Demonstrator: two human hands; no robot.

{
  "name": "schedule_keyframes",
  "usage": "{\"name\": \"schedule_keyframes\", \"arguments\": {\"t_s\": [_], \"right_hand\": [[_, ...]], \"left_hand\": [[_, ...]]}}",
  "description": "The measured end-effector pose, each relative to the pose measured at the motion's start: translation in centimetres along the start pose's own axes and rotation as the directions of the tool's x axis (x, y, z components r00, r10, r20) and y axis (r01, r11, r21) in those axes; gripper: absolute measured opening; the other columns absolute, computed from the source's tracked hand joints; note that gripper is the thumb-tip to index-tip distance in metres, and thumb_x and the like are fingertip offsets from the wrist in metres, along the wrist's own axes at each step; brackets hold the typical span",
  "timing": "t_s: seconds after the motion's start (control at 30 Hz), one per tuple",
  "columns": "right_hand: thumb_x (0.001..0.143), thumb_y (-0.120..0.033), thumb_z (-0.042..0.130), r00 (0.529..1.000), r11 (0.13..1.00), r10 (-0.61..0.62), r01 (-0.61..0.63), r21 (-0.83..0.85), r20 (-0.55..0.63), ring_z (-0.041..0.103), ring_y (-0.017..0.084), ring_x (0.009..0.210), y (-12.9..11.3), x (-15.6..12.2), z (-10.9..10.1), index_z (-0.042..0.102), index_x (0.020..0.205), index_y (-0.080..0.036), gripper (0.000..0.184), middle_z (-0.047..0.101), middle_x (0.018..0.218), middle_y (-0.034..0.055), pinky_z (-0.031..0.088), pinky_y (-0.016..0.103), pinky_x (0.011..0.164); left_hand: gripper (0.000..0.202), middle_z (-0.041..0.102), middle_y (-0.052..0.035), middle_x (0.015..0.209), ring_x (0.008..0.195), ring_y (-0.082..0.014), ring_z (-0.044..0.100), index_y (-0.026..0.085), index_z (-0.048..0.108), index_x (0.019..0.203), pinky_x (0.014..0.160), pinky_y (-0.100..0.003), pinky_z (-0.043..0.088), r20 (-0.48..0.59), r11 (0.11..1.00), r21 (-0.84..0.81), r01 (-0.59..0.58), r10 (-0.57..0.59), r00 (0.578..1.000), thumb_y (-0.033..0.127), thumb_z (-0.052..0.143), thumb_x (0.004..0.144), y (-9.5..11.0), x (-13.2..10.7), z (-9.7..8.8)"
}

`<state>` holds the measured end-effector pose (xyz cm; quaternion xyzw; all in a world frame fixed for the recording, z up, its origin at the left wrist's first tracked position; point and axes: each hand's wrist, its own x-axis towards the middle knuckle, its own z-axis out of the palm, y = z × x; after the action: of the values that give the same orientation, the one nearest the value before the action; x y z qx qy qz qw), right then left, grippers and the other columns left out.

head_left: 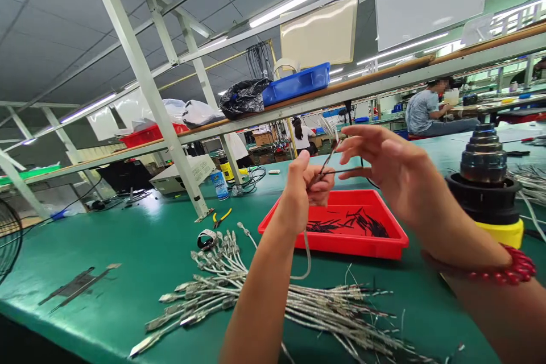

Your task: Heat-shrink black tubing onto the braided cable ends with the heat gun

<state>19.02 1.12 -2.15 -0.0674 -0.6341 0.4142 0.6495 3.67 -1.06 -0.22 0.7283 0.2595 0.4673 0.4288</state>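
Note:
My left hand [313,182] is closed on the end of a grey cable [307,256], raised above the red tray. Thin dark wires [327,166] fan out from its fingertips. My right hand [384,165] is just to the right, fingers apart and partly curled, their tips close to the wire ends. One dark wire reaches toward its lower finger; whether they touch I cannot tell. Below, the red tray [354,247] holds many short black tube pieces [371,224]. A bundle of grey cables [315,301] with metal-shelled plugs lies on the green bench in front.
A black-and-yellow device with a stepped dark top [484,182] stands at the right. Yellow-handled pliers [222,217], a tape roll [206,239] and a blue can [219,185] sit leftward. A shelf post [149,79] rises from the green bench [140,256]. People sit farther back.

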Motion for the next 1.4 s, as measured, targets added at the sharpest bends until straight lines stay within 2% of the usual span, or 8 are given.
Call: {"name": "schedule_keyframes", "arguments": {"t_s": [0.17, 0.37, 0.53, 0.7, 0.93, 1.2, 1.3, 1.4], "right_hand": [[0.072, -0.035, 0.078, 0.966, 0.971, 0.163, -0.12, -0.207, 0.202, 0.067, 0.012, 0.074, -1.6, 0.0, -1.3, 0.078, 0.074, -0.023, 0.013, 0.072, 0.078, 0.0032, 0.056, 0.02, 0.068], [0.061, -0.028, 0.086, 0.979, 0.955, 0.184, -0.157, -0.25, 0.088, 0.057, 0.008, 0.058, -3.0, 0.2, -2.3, 0.076, 0.06, -0.02, 0.013, 0.066, 0.062, 0.002, 0.048, 0.018, 0.055], [0.064, -0.037, 0.084, 0.973, 0.971, 0.2, -0.182, -0.153, 0.112, 0.056, 0.008, 0.056, -2.5, 0.2, -3.0, 0.074, 0.056, -0.02, 0.021, 0.062, 0.058, 0.0013, 0.046, 0.018, 0.052], [0.058, -0.043, 0.086, 0.984, 0.98, 0.178, -0.177, 0.088, -0.005, 0.049, 0.006, 0.043, -1.1, 0.4, -2.9, 0.069, 0.052, -0.023, 0.026, 0.061, 0.058, -0.0008, 0.041, 0.02, 0.042], [0.056, -0.047, 0.084, 0.943, 0.919, 0.301, -0.326, 0.219, 0.144, 0.021, -0.001, 0.03, 0.2, 0.5, -1.6, 0.056, 0.056, -0.02, 0.038, 0.046, 0.053, -0.0074, 0.02, 0.019, 0.032], [0.062, -0.036, 0.081, 0.817, 0.704, 0.496, -0.577, 0.413, 0.295, 0.023, -0.001, 0.037, 2.2, 0.4, -0.9, 0.056, 0.063, -0.016, 0.032, 0.049, 0.052, -0.0083, 0.029, 0.015, 0.04], [0.059, -0.031, 0.085, 0.799, 0.64, 0.571, -0.576, 0.509, 0.187, 0.025, -0.002, 0.039, 2.4, 0.4, -0.3, 0.058, 0.067, -0.015, 0.032, 0.054, 0.057, -0.0088, 0.032, 0.014, 0.042], [0.057, -0.031, 0.086, 0.802, 0.609, 0.578, -0.548, 0.574, 0.151, 0.027, -0.002, 0.041, 2.6, 0.5, 0.6, 0.059, 0.071, -0.016, 0.034, 0.055, 0.061, -0.0093, 0.032, 0.013, 0.042]], "left_hand": [[0.052, 0.018, 0.0068, 0.051, 0.043, -0.0075, 0.013, 0.022, 0.032, 0.058, 0.044, -0.026, 0.015, 0.147, 0.985, 0.037, 0.168, -0.172, 0.974, 0.063, 0.025, 0.089, -0.2, -0.1, 0.3], [0.026, 0.044, 0.0036, 0.069, 0.06, -0.0072, 0.041, 0.017, 0.056, 0.082, 0.053, -0.021, 0.034, 0.092, 0.953, 0.3, -0.029, 0.002, 0.996, 0.041, 0.066, 0.084, 0.1, -0.7, 0.0], [0.028, 0.045, 0.0044, 0.061, 0.056, -0.0078, 0.04, 0.018, 0.055, 0.076, 0.054, -0.023, 0.032, 0.192, 0.889, 0.435, -0.139, 0.058, 0.98, 0.037, 0.05, 0.096, 0.9, -1.4, 0.6], [0.036, 0.036, 0.0051, 0.059, 0.054, -0.0105, 0.025, 0.02, 0.039, 0.068, 0.054, -0.028, 0.022, 0.116, 0.708, 0.668, -0.23, 0.206, 0.972, 0.038, 0.039, 0.1, 0.8, -1.7, 2.3], [0.042, 0.055, 0.0001, 0.063, 0.054, -0.0128, 0.045, 0.017, 0.059, 0.098, 0.055, -0.028, 0.027, 0.224, 0.463, 0.788, -0.406, 0.399, 0.889, 0.039, 0.024, 0.103, -0.7, -1.1, 2.1], [0.036, 0.064, -0.0055, 0.077, 0.073, -0.0163, 0.058, 0.016, 0.061, 0.09, 0.06, -0.03, 0.034, 0.15, 0.13, 0.954, -0.27, 0.572, 0.806, 0.031, 0.031, 0.102, -1.0, -0.2, 0.8], [0.03, 0.064, -0.0113, 0.114, 0.104, -0.0213, 0.058, 0.018, 0.063, 0.105, 0.082, -0.036, 0.045, 0.12, 0.142, 0.955, -0.26, 0.618, 0.777, 0.031, 0.037, 0.101, -1.2, 0.4, -0.2], [0.029, 0.056, -0.0102, 0.134, 0.122, -0.0204, 0.053, 0.02, 0.063, 0.114, 0.101, -0.04, 0.043, 0.07, 0.382, 0.841, -0.384, 0.626, 0.776, 0.029, 0.038, 0.101, -1.9, 1.2, -0.9]]}}
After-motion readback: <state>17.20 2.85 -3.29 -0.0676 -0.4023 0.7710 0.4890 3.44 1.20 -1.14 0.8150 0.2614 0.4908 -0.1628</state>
